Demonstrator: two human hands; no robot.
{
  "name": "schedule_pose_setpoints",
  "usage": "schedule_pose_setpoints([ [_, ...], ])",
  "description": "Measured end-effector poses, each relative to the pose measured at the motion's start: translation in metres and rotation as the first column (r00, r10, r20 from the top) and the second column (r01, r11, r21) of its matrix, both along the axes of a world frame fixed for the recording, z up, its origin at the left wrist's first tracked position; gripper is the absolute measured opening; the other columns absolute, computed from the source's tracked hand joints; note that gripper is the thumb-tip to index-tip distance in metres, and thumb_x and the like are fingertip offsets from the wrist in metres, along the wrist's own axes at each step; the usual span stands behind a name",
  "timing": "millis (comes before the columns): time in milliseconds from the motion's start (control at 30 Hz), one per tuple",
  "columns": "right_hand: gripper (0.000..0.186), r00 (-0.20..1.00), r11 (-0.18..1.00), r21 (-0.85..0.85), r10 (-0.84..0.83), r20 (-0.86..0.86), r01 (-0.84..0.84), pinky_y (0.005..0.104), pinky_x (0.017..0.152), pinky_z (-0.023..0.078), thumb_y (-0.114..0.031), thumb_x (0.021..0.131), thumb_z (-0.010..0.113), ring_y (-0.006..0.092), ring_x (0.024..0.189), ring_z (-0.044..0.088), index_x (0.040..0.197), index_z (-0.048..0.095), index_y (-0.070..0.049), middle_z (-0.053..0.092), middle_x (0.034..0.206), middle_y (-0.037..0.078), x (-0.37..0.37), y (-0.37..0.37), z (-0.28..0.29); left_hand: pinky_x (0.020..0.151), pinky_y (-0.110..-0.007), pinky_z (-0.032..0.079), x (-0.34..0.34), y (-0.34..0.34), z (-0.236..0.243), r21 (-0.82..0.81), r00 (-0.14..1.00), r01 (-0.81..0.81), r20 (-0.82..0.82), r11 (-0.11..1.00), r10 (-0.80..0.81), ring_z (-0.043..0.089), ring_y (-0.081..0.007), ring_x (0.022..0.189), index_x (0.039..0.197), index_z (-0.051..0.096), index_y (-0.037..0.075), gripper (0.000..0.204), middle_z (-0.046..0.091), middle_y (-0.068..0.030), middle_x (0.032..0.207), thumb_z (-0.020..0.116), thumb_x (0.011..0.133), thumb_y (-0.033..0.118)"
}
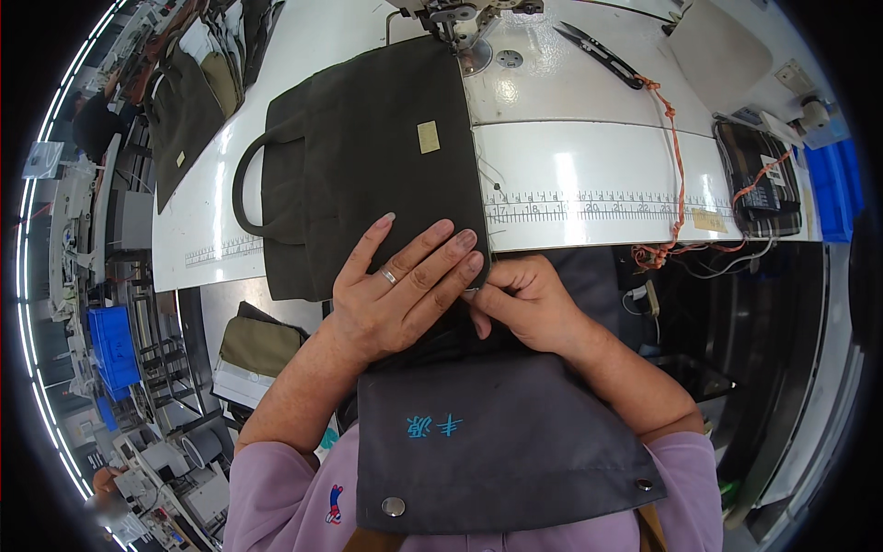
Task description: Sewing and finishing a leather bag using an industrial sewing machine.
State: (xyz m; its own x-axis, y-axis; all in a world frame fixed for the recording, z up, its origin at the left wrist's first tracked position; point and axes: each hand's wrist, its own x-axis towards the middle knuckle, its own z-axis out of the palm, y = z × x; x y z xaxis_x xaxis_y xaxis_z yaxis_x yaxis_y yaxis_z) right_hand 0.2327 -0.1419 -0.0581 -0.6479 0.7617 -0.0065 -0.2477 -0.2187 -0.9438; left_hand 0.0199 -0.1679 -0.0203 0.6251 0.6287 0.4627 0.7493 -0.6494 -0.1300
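Observation:
A dark olive fabric bag [359, 166] lies flat on the white sewing table. Its looped handle [246, 189] points left and a small pale yellow label [429, 137] is on its face. The far right corner of the bag reaches under the presser foot of the sewing machine [460, 20]. My left hand [400, 294], a ring on one finger, rests flat on the bag's near part with its fingers stretched out. At the near right corner my right hand [533, 304] pinches the bag's edge between thumb and fingers; the fingertips are partly hidden.
Black thread snips [602, 57] lie far right, tied to an orange cord [679, 166] hanging over the table's front edge. A measuring scale [589, 208] runs along the table. Folded checked cloth [759, 175] sits at the right end; more dark fabric pieces [189, 115] are at far left.

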Motion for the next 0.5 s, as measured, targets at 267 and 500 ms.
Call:
schedule_pose_setpoints([
  [267,0.023,0.973,0.993,0.039,0.104,0.208,-0.115,0.0285,0.058,0.048,-0.009,0.099,0.066,0.0095,0.061,0.060,0.077,0.065,-0.004,0.067,0.068,0.003,0.010,0.002,0.021,0.118,-0.051,0.037,0.002,0.001,-0.001,-0.008,0.999,-0.036,0.016,0.999,0.036,0.066,-0.0136,0.124,0.128,0.072,0.017,0.032,0.073,0.0010,0.129,0.060,0.098,0.024],
  [500,0.017,0.731,0.161,0.983,-0.661,0.170,-0.084,0.0298,0.056,0.045,-0.012,0.080,0.076,0.0179,0.066,0.061,0.096,0.071,-0.010,0.068,0.086,0.002,0.021,0.011,0.049,0.118,-0.051,0.038,0.003,0.003,0.003,-0.027,0.998,-0.047,0.038,0.999,0.048,0.067,-0.0122,0.123,0.124,0.073,0.016,0.028,0.073,0.0017,0.127,0.060,0.099,0.021],
])
